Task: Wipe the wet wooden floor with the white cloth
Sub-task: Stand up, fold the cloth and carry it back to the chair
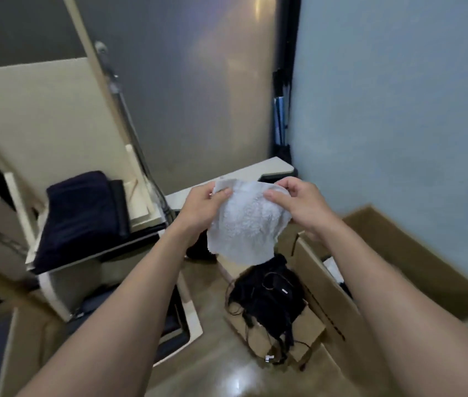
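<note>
I count two hands, one left hand point(201, 210) and one right hand point(298, 204), and only one white cloth point(247, 224) between them. On the one wooden floor point(227, 376) there are two boxes, one large cardboard box point(433, 270) and one smaller cardboard box point(310, 330), and one tangle of black cords point(267, 293), whose single strands are too blurred to count. The one white shelf point(50, 293) carries two folded pieces, one navy textile point(78, 207) and one black textile point(118, 202); beside it there is one metal pole point(129, 116), and there are two walls, one grey wall point(198, 96) and one pale blue wall point(399, 110).

no text, label or number is legible anywhere here.
</note>
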`<state>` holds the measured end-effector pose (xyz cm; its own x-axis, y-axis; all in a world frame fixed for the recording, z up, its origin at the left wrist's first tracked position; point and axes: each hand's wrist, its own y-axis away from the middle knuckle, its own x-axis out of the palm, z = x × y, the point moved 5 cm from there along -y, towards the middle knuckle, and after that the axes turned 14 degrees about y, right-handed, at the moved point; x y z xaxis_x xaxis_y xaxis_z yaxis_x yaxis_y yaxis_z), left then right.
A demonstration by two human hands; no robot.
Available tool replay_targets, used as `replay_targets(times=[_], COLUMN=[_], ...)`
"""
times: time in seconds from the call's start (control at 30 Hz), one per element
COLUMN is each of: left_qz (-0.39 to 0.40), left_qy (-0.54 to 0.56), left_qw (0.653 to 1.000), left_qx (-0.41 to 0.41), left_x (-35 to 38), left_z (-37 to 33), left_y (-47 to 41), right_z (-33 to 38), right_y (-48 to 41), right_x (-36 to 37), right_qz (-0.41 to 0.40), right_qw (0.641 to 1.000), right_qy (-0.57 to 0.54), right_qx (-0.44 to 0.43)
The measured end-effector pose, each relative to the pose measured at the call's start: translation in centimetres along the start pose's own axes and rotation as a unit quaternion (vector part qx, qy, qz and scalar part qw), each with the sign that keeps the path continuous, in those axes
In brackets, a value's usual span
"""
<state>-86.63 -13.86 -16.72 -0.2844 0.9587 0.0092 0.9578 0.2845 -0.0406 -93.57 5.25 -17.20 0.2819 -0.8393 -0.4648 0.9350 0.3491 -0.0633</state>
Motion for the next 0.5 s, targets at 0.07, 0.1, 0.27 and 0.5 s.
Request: replay_targets(times=[0.07, 0.1, 0.27, 0.5], left_qz=[-0.051, -0.074, -0.164, -0.244], left_qy=[-0.009, -0.01, -0.009, -0.015], left_qw=[0.999, 0.997, 0.986, 0.969], left_qx=[-0.003, -0.008, -0.019, -0.025], left_x=[-4.0, -6.0, -16.2, -28.9], left_z=[0.6, 1.0, 3.3, 5.2], left_y=[-0.9, -1.4, -4.6, -10.0], right_z=[1.2, 1.8, 5.6, 10.5], right_y=[-2.7, -4.1, -10.3, -18.6], right_x=[3.8, 5.6, 14.9, 27.3], right_qz=[0.032, 0.05, 0.135, 0.181], right_qw=[0.999, 0.999, 0.99, 0.98], right_qy=[-0.008, -0.008, -0.001, 0.056], right_qx=[-0.009, -0.009, -0.042, -0.069])
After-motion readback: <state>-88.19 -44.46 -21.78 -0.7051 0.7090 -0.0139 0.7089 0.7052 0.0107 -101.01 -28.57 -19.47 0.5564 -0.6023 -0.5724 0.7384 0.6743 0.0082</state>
